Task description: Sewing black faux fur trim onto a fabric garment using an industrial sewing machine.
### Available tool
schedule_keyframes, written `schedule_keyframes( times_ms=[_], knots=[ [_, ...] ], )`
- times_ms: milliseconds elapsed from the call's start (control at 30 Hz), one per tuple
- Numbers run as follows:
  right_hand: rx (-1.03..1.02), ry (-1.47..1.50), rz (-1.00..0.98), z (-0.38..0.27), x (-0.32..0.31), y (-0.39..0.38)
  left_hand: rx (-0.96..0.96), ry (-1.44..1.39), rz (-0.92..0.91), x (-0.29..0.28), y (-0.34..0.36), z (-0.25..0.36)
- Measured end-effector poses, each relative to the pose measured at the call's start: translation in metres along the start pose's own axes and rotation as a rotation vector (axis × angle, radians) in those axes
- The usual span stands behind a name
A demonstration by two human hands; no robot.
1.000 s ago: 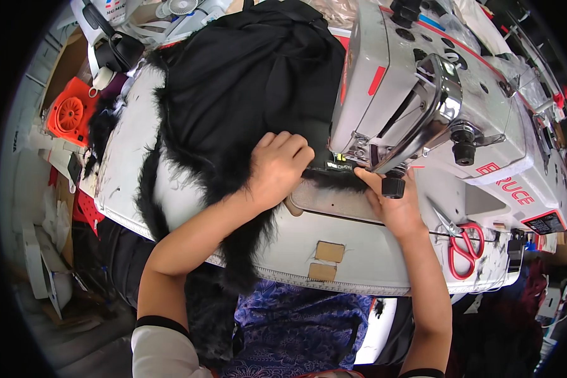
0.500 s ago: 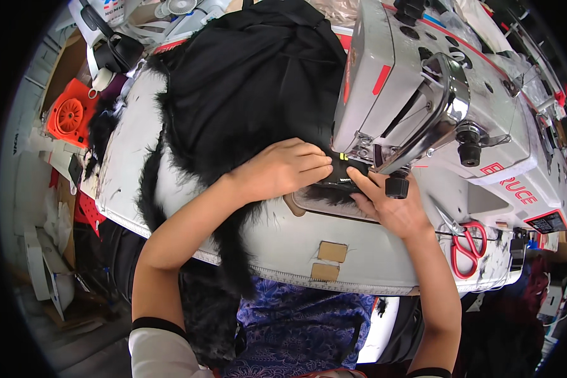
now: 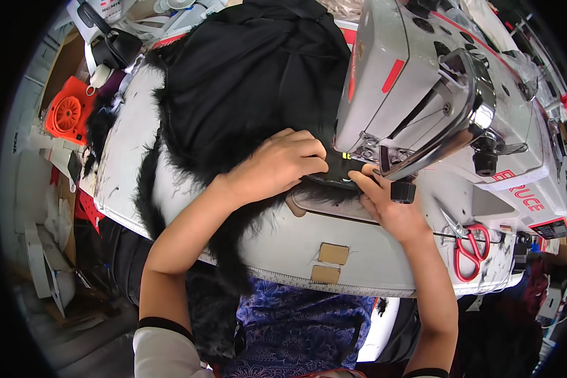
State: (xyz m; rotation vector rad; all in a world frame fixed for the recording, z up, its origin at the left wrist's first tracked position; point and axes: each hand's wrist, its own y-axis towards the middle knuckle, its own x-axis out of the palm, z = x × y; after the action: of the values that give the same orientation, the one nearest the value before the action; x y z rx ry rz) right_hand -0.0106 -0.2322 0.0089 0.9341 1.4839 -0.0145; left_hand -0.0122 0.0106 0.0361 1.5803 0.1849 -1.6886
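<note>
A black garment with shaggy fur edging (image 3: 246, 82) spreads over the table, its near edge lying by the needle area of a white sewing machine (image 3: 378, 69). Bent fingers of my left hand (image 3: 277, 162) are closed on the cloth just left of the needle area; the fingertips are partly hidden. My right hand (image 3: 390, 208) pinches the garment's edge in front of the machine head, with its fingers bent. The metal arm and black knob of the machine overlap part of this hand. A long fur strip (image 3: 230, 252) hangs over the table's front edge below my left forearm.
Red-handled scissors (image 3: 471, 252) lie right of my right hand. A ruler tape (image 3: 290, 280) runs along the table's front edge, near two tan patches (image 3: 332, 253). An orange device (image 3: 69, 112) and a black-and-white object (image 3: 113, 47) stand at far left.
The view has shifted slightly, so the machine appears farther right. My right fingers are more bent than before, and my left hand has moved slightly left and up in the picture.
</note>
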Motion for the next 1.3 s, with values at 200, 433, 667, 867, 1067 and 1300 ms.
schedule_keyframes(
  times_ms=[200, 433, 667, 867, 1067, 1300],
  knots=[
    [-0.006, 0.011, -0.07, -0.005, -0.001, 0.004, 0.003, 0.195, 0.032, 0.007, -0.016, 0.022],
    [-0.045, -0.041, -0.044, -0.008, -0.002, 0.006, -0.181, 0.125, 0.029, 0.006, -0.01, 0.037],
    [-0.097, -0.026, -0.04, -0.004, -0.006, 0.007, 0.015, 0.016, 0.069, 0.01, -0.023, 0.022],
    [-0.098, -0.053, -0.048, -0.004, -0.008, 0.007, -0.03, -0.065, 0.128, 0.013, -0.023, 0.018],
    [-0.086, -0.015, -0.047, -0.005, -0.006, 0.007, -0.067, 0.056, 0.035, 0.011, -0.02, 0.023],
    [-0.094, -0.011, -0.065, -0.005, -0.006, 0.008, -0.039, 0.045, 0.058, 0.01, -0.016, 0.028]
  ],
)
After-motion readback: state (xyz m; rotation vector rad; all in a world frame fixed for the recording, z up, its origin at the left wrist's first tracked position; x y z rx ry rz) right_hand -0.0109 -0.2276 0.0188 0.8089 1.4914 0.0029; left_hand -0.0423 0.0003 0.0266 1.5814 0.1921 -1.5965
